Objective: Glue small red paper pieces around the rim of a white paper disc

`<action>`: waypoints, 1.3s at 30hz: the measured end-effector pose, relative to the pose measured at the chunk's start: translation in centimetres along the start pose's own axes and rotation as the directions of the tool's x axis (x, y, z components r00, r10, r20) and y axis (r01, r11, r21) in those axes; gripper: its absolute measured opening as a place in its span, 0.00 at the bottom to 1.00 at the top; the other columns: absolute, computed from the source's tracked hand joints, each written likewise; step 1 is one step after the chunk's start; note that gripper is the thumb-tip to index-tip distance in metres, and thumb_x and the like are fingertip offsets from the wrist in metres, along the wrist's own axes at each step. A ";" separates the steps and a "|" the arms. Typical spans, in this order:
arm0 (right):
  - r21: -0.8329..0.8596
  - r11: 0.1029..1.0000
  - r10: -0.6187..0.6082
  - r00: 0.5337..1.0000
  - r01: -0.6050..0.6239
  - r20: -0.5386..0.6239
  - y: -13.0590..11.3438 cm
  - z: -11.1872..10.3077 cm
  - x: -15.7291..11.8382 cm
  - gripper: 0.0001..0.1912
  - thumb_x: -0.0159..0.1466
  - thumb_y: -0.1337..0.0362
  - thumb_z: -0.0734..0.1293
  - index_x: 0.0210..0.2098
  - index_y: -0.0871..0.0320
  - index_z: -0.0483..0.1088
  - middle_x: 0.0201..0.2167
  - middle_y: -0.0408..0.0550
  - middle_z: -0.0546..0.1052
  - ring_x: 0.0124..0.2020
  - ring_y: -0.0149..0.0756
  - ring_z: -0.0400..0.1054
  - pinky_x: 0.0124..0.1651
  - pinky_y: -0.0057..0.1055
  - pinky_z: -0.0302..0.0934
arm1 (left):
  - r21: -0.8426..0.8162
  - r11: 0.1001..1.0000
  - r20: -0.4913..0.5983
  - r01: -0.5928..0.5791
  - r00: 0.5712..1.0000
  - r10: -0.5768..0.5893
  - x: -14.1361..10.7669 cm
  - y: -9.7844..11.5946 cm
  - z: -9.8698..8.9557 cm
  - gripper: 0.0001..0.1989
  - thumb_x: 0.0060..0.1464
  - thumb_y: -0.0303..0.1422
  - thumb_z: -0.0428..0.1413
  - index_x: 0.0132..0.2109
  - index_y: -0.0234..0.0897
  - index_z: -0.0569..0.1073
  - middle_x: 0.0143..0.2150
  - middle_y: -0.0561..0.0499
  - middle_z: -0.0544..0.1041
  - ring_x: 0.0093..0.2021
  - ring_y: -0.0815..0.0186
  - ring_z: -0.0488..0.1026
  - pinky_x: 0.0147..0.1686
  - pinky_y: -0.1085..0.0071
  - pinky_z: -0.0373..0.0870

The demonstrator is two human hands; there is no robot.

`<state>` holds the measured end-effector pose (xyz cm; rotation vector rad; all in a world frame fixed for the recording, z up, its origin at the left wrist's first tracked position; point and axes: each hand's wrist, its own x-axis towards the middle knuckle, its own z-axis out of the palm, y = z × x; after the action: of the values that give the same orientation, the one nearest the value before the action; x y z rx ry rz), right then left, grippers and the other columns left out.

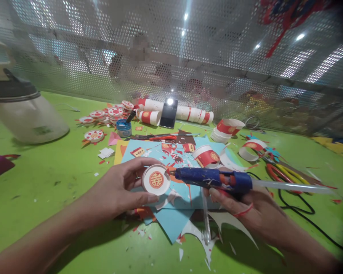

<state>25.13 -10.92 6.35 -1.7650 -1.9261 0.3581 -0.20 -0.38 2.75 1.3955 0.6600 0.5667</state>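
My left hand grips a small white paper cup base by its rim, thumb below and fingers behind. A red round emblem with a gold character fills its middle. In my right hand is a blue hot glue gun, with a clear glue stick sticking out of its back end. The gun's nozzle points left and is at the right rim of the cup base; whether it touches cannot be told. Beneath both hands lie light blue paper sheets strewn with cut scraps.
Behind the sheets are a phone, a blue-lidded jar, a pile of decorated discs and cut paper cups. Scissors and a black cord lie at right. A large jug stands at left, a perforated metal screen behind.
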 end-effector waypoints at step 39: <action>-0.088 0.994 -0.060 0.998 0.058 -0.024 0.3 0.4 -0.2 0.18 0.67 0.53 0.60 0.31 0.53 0.77 0.25 0.45 0.81 0.26 0.42 0.76 0.26 0.32 0.68 | -0.040 0.998 0.001 -0.042 0.999 0.042 0.0 -0.8 -0.1 0.27 0.46 0.33 0.69 0.53 0.42 0.72 0.50 0.48 0.78 0.51 0.58 0.75 0.51 0.65 0.72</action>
<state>25.18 -10.98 5.79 -1.7541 -1.9976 0.2320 -0.34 -0.41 1.91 1.3755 0.6156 0.6086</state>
